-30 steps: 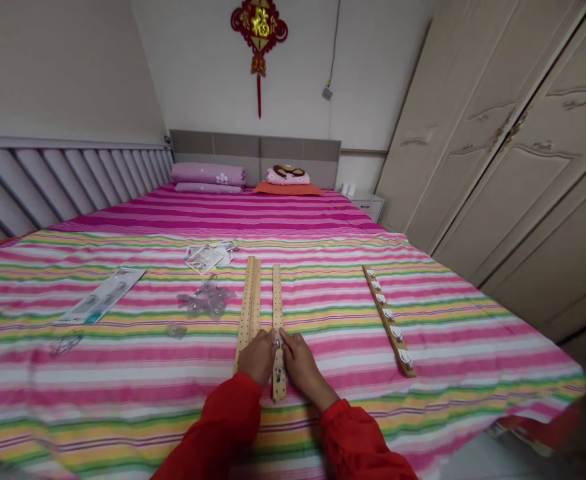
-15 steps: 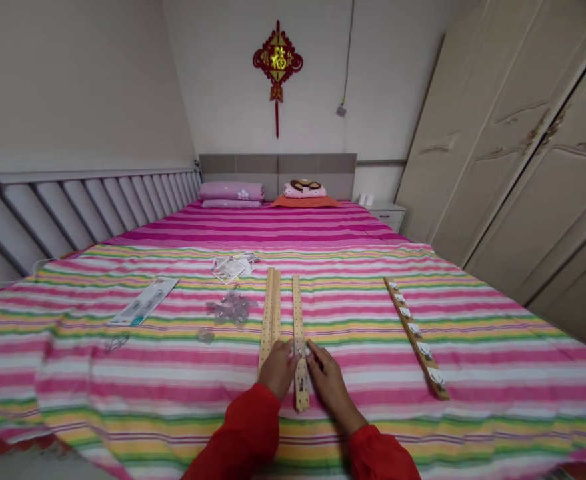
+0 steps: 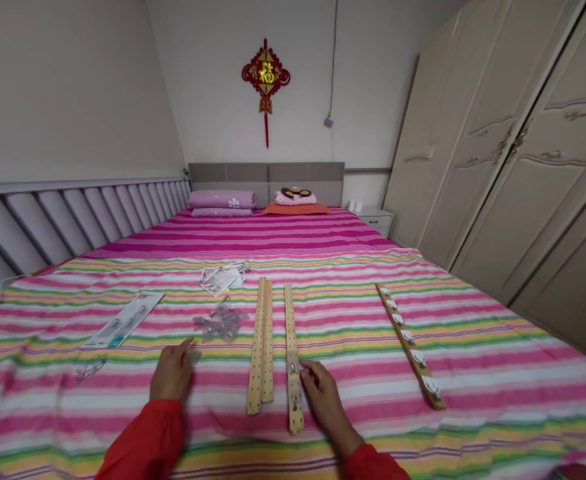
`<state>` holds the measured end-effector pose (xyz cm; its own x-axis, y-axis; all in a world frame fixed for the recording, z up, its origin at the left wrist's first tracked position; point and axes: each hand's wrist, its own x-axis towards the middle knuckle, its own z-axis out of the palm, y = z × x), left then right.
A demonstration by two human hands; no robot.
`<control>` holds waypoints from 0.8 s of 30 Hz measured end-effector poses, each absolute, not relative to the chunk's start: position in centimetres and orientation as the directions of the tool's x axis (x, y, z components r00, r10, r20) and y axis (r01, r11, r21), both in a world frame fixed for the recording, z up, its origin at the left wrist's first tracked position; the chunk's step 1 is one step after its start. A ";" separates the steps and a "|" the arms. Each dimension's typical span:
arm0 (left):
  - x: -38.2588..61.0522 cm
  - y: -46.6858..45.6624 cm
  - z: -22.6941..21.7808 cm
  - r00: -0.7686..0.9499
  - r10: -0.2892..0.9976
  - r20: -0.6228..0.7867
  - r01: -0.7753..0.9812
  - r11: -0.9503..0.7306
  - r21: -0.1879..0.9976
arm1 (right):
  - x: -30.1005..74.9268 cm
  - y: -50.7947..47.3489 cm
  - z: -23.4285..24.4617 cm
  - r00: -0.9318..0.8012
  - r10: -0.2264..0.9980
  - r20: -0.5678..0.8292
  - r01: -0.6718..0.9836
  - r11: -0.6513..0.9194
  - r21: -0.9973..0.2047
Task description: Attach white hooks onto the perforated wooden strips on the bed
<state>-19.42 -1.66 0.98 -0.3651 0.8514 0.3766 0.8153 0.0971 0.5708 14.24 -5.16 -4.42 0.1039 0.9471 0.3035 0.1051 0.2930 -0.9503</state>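
A pale wooden strip with rows of small holes (image 3: 289, 320) lies lengthwise on the bed. Near its close end are two clear adhesive hooks (image 3: 293, 367). My right hand (image 3: 325, 397) rests along that strip's right edge, fingers bent and slightly apart, fingertips at the wood by the upper hook. Left of the strips, my left hand (image 3: 171, 373) is over the cover with its index finger stretched out. Its fingertips are at a single clear hook (image 3: 195, 355), partly hidden by them. Just beyond lies a pile of clear hooks (image 3: 221, 321).
Two more perforated strips (image 3: 259, 347) lie side by side between my hands. At right is a brown strip bearing several white hooks (image 3: 407, 335). Packaged hooks (image 3: 125, 320), a small wire bundle (image 3: 91, 367) and loose packets (image 3: 223, 277) lie left on the striped bed cover (image 3: 347, 313).
My left hand has left the wooden strip and moved left to the single clear hook. My right hand stays beside the strip. The whole view has shifted slightly.
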 end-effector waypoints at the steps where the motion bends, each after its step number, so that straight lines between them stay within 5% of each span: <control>1: -19.8 -1.4 0.9 -0.340 0.856 0.389 0.839 0.089 0.536 | 14.2 -5.2 -4.4 0.101 0.947 0.304 0.107 0.293 -0.950; 7: -20.7 -0.9 0.3 -0.221 0.866 0.449 0.888 -0.012 0.460 | 14.3 -5.3 -4.2 0.086 0.955 0.283 0.106 0.274 -0.956; 16: -20.7 -3.5 1.3 -0.290 0.845 0.450 0.781 -0.063 0.621 | 14.4 -5.5 -4.0 0.086 0.961 0.263 0.091 0.256 -0.963; 21: -19.7 -5.6 2.6 -0.435 0.840 0.324 0.487 -0.084 0.870 | 14.4 -5.4 -4.1 0.089 0.968 0.235 0.076 0.229 -0.970; 24: -17.9 -6.9 3.3 -0.466 0.885 0.020 0.062 0.010 0.998 | 14.4 -5.4 -4.1 0.097 0.971 0.220 0.055 0.216 -0.975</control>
<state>-17.86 -6.86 3.30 -0.4657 0.8847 0.0200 0.0619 0.0100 0.9980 14.42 -5.43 -4.13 0.0966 0.9706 0.2203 0.0545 0.2158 -0.9749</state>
